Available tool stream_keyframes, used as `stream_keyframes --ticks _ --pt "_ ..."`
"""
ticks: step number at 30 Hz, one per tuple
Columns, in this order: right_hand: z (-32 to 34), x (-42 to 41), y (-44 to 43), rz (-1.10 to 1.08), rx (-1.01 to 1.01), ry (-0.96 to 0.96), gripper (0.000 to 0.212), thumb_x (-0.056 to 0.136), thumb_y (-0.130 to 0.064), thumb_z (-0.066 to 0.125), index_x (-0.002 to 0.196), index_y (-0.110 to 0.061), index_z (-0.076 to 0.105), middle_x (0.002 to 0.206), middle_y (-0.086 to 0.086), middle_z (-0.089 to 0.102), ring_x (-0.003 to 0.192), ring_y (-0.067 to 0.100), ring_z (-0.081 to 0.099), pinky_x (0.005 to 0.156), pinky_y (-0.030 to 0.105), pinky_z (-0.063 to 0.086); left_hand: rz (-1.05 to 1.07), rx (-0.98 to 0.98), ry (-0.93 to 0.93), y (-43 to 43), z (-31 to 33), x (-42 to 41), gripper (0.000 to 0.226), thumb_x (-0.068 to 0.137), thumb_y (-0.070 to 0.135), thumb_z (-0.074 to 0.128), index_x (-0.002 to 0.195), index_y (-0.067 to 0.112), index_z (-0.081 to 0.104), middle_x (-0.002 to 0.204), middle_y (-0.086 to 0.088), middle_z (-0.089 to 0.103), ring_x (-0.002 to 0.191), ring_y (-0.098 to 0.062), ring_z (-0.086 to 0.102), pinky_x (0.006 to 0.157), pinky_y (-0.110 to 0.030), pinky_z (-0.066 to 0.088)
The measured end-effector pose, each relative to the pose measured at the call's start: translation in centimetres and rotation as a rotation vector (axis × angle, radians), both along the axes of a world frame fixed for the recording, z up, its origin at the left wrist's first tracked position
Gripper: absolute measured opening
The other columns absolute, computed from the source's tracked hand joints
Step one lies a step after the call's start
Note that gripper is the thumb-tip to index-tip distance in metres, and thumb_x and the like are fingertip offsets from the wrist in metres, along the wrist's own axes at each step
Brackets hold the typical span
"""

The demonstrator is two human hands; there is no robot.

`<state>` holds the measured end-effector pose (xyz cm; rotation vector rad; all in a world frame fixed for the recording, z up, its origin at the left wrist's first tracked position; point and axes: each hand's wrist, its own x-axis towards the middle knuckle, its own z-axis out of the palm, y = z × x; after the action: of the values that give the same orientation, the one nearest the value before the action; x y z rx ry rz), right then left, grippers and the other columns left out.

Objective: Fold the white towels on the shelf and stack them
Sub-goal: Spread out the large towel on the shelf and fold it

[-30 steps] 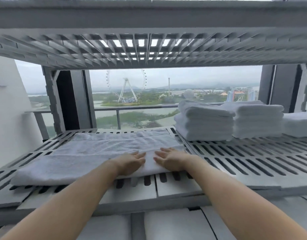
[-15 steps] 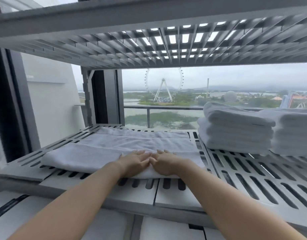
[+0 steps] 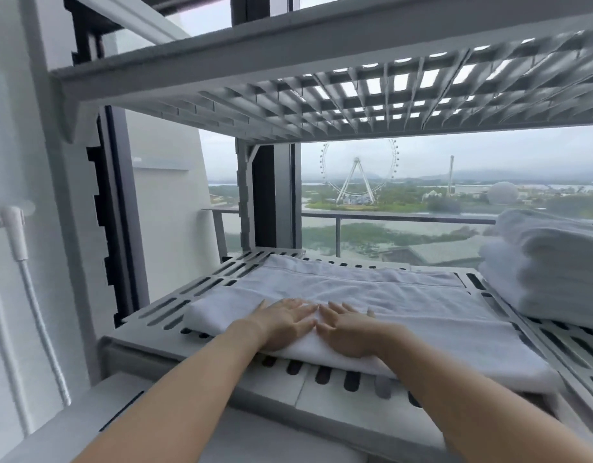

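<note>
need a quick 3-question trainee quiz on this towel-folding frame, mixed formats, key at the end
1. True or false: the left hand grips a corner of the flat towel and lifts it off the shelf.
2. Multiple choice: where do the left hand and the right hand lie?
A) far apart at the towel's two ends
B) side by side on the towel's near edge
C) hanging below the shelf
3. Fill in: the stack of folded towels sits on the person's ____ side of the flat towel.

Key: 1 false, both hands lie flat with straight fingers; 2 B; 3 right.
</note>
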<state>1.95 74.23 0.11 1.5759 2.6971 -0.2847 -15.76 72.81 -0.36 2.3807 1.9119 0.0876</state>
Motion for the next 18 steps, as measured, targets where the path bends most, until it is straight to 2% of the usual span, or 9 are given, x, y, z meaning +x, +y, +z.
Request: stream_keyframes --ticks 4,8,12,15,18 --pt "-0.6 -4.1 1.4 -0.054 0.012 0.046 0.063 0.095 -0.056 0.014 0.149 -0.028 0.001 0.159 -0.005 -0.005 0.146 0.019 -0.007 0.113 0.054 -0.009 -0.056 0.044 0.041 0.6 0.1 -3.9 0.054 0.096 0.057 0.014 0.147 0.041 0.008 0.159 0.008 0.007 0.145 -0.008 0.000 0.116 -0.043 -0.003" --pt "-1.3 -6.5 2.2 -0.126 0.063 0.114 0.062 0.093 -0.059 0.017 0.149 -0.031 0.009 0.159 -0.008 0.002 0.146 0.017 -0.002 0.112 0.055 -0.007 -0.083 0.053 0.080 1.0 0.2 -7.1 0.058 0.093 0.062 0.013 0.146 0.043 0.007 0.158 0.011 0.004 0.145 -0.010 -0.002 0.115 -0.050 -0.004" --pt "-1.9 -6.1 2.1 -0.179 0.145 0.180 0.060 0.091 -0.063 0.023 0.146 -0.037 0.022 0.156 -0.014 0.015 0.144 0.010 0.011 0.116 0.045 0.004 -0.116 0.018 0.038 1.3 0.0 -9.2 0.060 0.086 0.071 0.017 0.142 0.052 0.006 0.158 0.014 0.000 0.145 -0.016 -0.007 0.110 -0.063 -0.005" --pt "-1.8 -6.2 1.6 -0.228 0.190 0.242 0.056 0.093 -0.058 0.031 0.143 -0.033 0.032 0.154 -0.011 0.025 0.141 0.010 0.022 0.117 0.038 0.015 -0.170 -0.016 -0.016 1.5 0.2 -9.9 0.065 0.081 0.077 0.020 0.141 0.054 0.008 0.158 0.013 0.000 0.145 -0.020 -0.009 0.109 -0.066 -0.002" --pt "-1.5 -6.4 1.1 -0.308 0.256 0.292 0.050 0.094 -0.051 0.036 0.140 -0.031 0.037 0.153 -0.009 0.027 0.139 0.013 0.027 0.115 0.039 0.020 -0.203 -0.029 -0.003 1.8 0.5 -10.1 0.068 0.080 0.079 0.021 0.141 0.053 0.008 0.158 0.013 -0.001 0.145 -0.022 -0.010 0.106 -0.071 -0.005"
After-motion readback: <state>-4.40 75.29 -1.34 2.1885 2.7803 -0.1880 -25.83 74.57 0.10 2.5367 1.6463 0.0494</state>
